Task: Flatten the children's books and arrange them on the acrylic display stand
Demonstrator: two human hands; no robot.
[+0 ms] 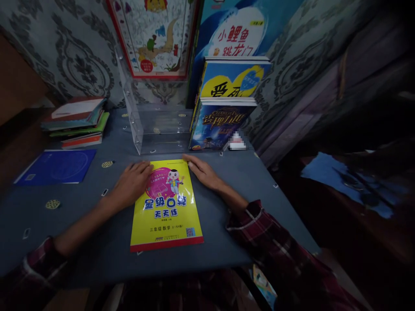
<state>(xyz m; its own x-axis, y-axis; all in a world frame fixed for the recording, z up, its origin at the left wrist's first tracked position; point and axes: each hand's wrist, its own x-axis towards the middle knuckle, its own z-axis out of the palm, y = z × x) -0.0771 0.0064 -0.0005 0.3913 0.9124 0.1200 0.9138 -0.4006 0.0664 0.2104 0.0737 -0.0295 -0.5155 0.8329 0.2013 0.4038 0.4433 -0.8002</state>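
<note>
A yellow workbook (pixel 165 224) with a red bottom strip and Chinese lettering lies flat on the table, front cover up. My left hand (pixel 136 178) rests at its upper left edge, fingers laid against the cover and nothing gripped. At the upper right corner, my right hand (pixel 204 172) lies with its fingers stretched out along the edge. Just beyond the workbook stands a clear tiered book stand (pixel 162 140). On its right side several books are propped in steps, with a dark blue book (pixel 222 125) in front and a yellow-and-blue book (pixel 233 80) behind it.
A blue booklet (pixel 56 167) lies on the grey-blue tablecloth (pixel 87 229) at left. Behind it is a stack of books (pixel 78 116). A red-bordered picture book (pixel 155 43) stands at the back, against patterned wallpaper. Right of the table, a light blue cloth (pixel 340 177) lies on a dark surface.
</note>
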